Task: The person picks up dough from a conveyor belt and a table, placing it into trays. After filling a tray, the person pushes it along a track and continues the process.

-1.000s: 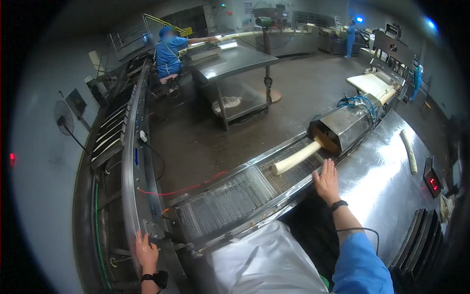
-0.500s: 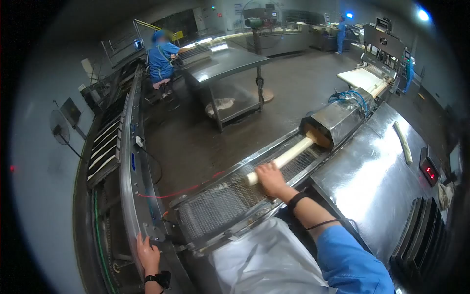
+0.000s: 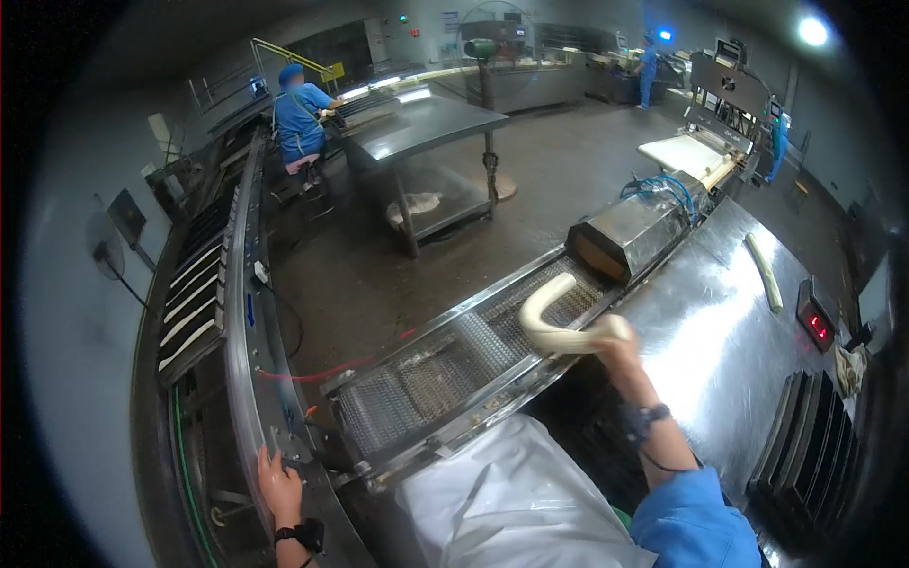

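My right hand [image 3: 620, 350] is closed around one end of a pale dough roll [image 3: 538, 331]. The roll bends into a hook, and its free end lies over the mesh conveyor belt [image 3: 417, 383]. I hold it above the belt's near edge, beside the steel worktable [image 3: 653, 379]. On the left, my left hand [image 3: 281, 483] rests on the metal rail [image 3: 248, 398] of another conveyor, its fingers stretched out and holding nothing. Black trays with long dough strips [image 3: 194, 308] sit along that conveyor.
A metal hood [image 3: 630, 237] covers the belt's far end. The worktable bears a dough strip [image 3: 765, 273], a red digital display [image 3: 815, 320] and several stacked black trays [image 3: 800, 440]. A person in blue [image 3: 301, 123] works beyond, by another steel table [image 3: 431, 133]. A red cord [image 3: 312, 377] runs between the conveyors.
My right hand has lifted the dough roll's end and carried it right toward the worktable. The roll, straight before, now curves and is clear of the hood. My left hand stays on the rail.
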